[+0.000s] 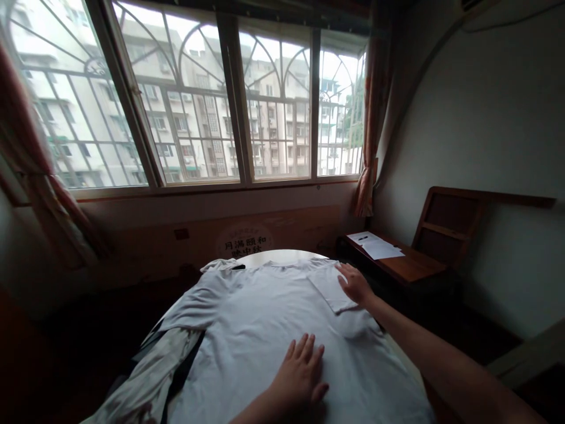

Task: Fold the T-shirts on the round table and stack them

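Observation:
A white T-shirt (265,318) lies spread over a round table (282,255), its collar toward the window. The sleeve on the right side is folded inward over the body of the shirt. My right hand (354,285) rests on that folded sleeve with its fingers apart. Lower down, near the middle of the shirt, my left hand (302,371) lies flat on the cloth, fingers spread. Neither hand grips anything. The shirt has soft wrinkles, and its left sleeve extends outward.
Crumpled pale cloth (154,365) and dark fabric lie along the table's left side. Behind stand a wide barred window (278,135) and a printed cardboard panel (291,232). A wooden bench (415,265) at the right holds papers (375,245) and a pen.

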Demonstrator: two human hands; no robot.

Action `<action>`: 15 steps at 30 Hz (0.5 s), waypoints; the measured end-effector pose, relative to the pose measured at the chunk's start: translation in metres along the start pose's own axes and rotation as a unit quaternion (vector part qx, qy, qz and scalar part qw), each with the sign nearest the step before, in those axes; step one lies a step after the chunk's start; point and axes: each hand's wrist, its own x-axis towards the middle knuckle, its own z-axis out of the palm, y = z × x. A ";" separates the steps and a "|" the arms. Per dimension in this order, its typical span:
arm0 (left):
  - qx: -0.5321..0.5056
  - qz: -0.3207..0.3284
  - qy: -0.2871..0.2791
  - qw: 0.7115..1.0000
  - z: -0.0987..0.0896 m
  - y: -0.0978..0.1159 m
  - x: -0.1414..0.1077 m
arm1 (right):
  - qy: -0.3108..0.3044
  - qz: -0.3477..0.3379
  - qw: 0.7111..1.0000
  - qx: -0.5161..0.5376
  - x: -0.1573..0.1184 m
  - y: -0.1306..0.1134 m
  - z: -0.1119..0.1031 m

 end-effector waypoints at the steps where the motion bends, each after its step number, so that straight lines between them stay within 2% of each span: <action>1: -0.002 -0.007 0.004 1.000 0.003 -0.003 -0.003 | -0.021 -0.015 1.000 -0.012 0.012 -0.008 0.003; 4: -0.007 -0.005 0.016 1.000 0.011 -0.011 -0.007 | -0.079 -0.030 0.996 -0.022 0.041 -0.028 0.019; 6: -0.006 0.006 0.021 1.000 0.014 -0.014 -0.007 | -0.115 -0.023 0.993 -0.028 0.050 -0.034 0.034; 10: -0.008 0.016 0.023 1.000 0.018 -0.020 -0.007 | -0.160 0.009 0.986 -0.041 0.050 -0.034 0.062; 15: -0.044 0.023 0.025 0.998 0.012 -0.015 -0.011 | -0.168 0.013 0.984 -0.051 0.046 -0.028 0.076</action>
